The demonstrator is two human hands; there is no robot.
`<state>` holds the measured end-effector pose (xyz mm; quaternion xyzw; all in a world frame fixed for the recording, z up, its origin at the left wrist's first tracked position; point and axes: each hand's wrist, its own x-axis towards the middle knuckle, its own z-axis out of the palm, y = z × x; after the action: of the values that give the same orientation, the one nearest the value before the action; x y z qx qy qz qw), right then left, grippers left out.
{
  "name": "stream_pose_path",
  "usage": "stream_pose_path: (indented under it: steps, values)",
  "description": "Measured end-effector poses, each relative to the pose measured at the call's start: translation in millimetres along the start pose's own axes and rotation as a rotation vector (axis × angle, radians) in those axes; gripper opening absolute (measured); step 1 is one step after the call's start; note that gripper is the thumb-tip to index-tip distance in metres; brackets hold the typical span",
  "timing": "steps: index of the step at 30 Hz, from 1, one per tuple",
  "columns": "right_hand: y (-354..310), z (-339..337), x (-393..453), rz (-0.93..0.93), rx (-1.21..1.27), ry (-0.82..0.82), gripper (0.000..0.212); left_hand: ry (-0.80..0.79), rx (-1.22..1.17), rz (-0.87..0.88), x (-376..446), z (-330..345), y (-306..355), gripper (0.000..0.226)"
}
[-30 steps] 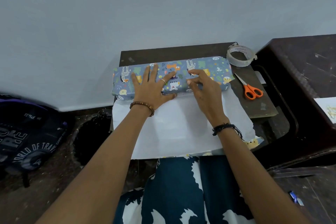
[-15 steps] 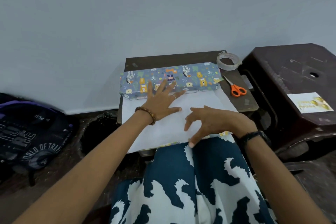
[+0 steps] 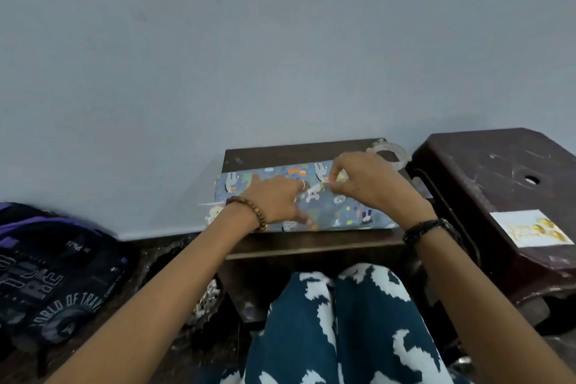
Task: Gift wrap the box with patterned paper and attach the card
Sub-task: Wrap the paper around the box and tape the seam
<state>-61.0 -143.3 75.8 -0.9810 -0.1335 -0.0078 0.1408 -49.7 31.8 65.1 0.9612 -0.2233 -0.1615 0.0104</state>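
Observation:
The long box lies across the small dark table [image 3: 299,150], covered by blue wrapping paper [image 3: 352,212] with cartoon animals, printed side up. My left hand [image 3: 274,199] rests on the paper left of centre, fingers pressing down on it. My right hand [image 3: 371,184] is above the box's far edge and pinches the paper's edge between thumb and fingertips. A sliver of the paper's white underside [image 3: 212,203] sticks out at the left end. The white card [image 3: 533,229] with gold print lies on the brown stool [image 3: 498,171] to the right.
A clear tape roll [image 3: 392,153] sits at the table's far right corner, partly behind my right hand. A dark backpack [image 3: 46,274] lies on the floor at left. A grey wall stands right behind the table. My knees are under the table's near edge.
The white flap of paper that lay toward me has been folded up and over the box. My right hand moved from the near edge to the top; the scissors are now hidden.

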Motion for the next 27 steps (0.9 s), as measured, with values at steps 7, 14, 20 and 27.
stream_pose_path:
  steps: [7,14,20,27]
  values:
    - [25,13,35,-0.223,0.04,0.568,0.027,0.4,0.149,-0.135,66,-49,-31,0.019]
    - [76,59,66,-0.136,-0.016,0.101,0.049,0.36,0.15,-0.218,132,-47,-56,0.028]
    - [93,81,82,-0.094,-0.073,-0.139,0.082,0.557,0.225,-0.232,147,4,-56,0.056]
    - [89,89,75,-0.044,-0.077,-0.103,0.089,0.91,-0.067,-0.315,113,84,3,0.063]
